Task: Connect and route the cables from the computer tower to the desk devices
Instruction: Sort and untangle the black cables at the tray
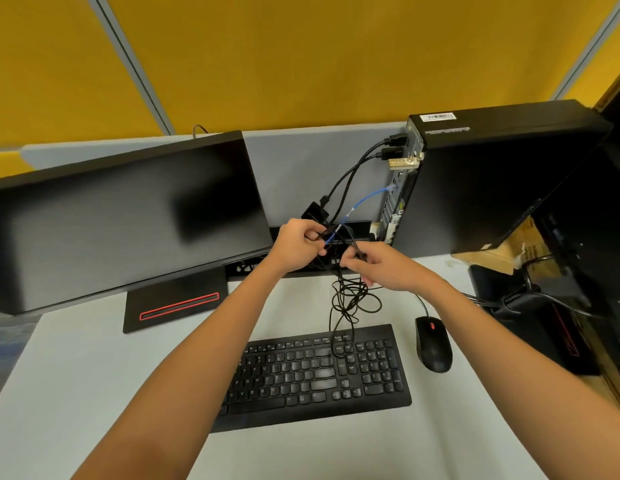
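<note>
Two hands work our tangle of thin black cables above the keyboard: left hand and right hand each pinch strands, fingers curled, beside the computer tower.

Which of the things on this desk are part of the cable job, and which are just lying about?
Part of the job:
- computer tower
- black cables held in the left hand and right hand
- blue cable
- monitor
- keyboard
- mouse

Just lying about:
- cardboard box
- yellow partition
</note>
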